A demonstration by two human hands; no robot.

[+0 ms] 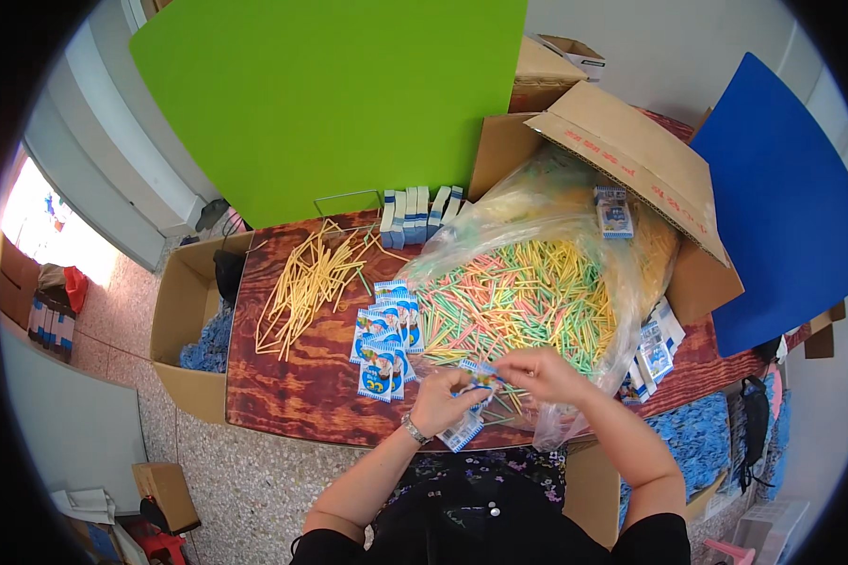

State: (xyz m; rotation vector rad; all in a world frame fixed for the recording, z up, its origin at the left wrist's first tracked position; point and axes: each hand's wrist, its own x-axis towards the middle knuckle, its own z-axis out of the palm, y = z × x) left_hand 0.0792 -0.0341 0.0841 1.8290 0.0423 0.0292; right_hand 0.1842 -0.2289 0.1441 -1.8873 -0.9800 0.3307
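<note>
Reddish tabletop, left hand curled, holding packet

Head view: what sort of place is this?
Probably a small indoor packing workspace: a reddish wood-patterned table bears a heap of short coloured sticks on clear plastic, with blue-and-white packets beside it and an open cardboard box behind.
</note>
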